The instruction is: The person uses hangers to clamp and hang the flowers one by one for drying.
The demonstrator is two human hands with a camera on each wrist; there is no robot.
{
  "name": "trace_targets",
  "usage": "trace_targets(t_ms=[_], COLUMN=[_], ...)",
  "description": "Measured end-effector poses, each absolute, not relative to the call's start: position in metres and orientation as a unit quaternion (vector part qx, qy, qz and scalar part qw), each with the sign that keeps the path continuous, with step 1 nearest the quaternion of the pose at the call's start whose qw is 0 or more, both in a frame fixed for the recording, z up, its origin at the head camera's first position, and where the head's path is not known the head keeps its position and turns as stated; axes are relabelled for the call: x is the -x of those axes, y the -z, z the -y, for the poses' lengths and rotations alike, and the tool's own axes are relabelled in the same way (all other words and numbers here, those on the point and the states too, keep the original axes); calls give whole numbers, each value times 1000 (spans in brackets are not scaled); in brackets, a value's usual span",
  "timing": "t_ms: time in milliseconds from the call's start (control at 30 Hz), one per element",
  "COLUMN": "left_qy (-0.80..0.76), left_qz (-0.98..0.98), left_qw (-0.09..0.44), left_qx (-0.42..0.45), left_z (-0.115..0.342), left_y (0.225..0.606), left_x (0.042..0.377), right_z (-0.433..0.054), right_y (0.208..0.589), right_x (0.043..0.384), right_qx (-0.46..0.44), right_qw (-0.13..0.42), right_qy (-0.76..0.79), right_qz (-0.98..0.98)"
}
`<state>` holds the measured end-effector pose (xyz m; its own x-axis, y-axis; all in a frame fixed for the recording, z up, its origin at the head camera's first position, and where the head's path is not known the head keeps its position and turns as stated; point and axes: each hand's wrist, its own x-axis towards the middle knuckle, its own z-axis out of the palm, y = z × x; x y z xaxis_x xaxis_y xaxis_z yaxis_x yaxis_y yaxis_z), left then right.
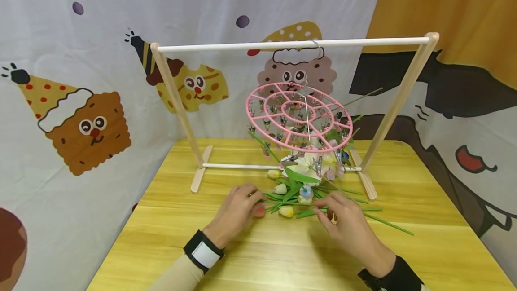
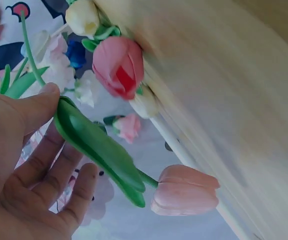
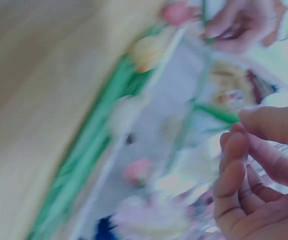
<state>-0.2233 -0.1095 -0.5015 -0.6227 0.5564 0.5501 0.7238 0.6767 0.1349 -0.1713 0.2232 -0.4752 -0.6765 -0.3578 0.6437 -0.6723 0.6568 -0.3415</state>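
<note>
My left hand (image 1: 238, 210) pinches the green stem of a pale pink tulip (image 2: 186, 191) between thumb and fingers, beside its broad leaf (image 2: 96, 145). My right hand (image 1: 343, 221) is to the right, thumb and forefinger pinching the tip of a slim green piece (image 3: 219, 113); blur leaves me unable to tell stem from leaf. Between and behind the hands lie several artificial tulips, among them a yellow tulip (image 1: 286, 211), a cream tulip (image 1: 280, 189) and a deeper pink tulip (image 2: 118, 67). A small blue flower (image 1: 306, 191) lies among them.
A wooden rack (image 1: 393, 102) with a white top bar (image 1: 242, 46) stands behind the flowers. From the bar hangs a pink round clip hanger (image 1: 299, 117) with many small clips. Larger white flowers (image 1: 307, 165) sit below it. A patterned cloth (image 1: 202, 8) backs the table (image 1: 258, 259).
</note>
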Motion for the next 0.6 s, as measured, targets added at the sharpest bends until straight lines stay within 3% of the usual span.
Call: trace_targets(t_ms=[167,367,600], left_qy=[183,187,179], left_qz=[885,887,880], left_qw=[241,255,293], left_qx=[353,335,327], left_z=[124,138,154], left_y=[497,494,494], left_x=[222,223,226], right_z=[-193,-165,-156], right_y=[448,419,394], right_x=[166,175,189], right_qx=[-355,-343,-326], right_qw=[313,323,391], right_qy=[-335,-382,-376], right_qz=[815,795,774])
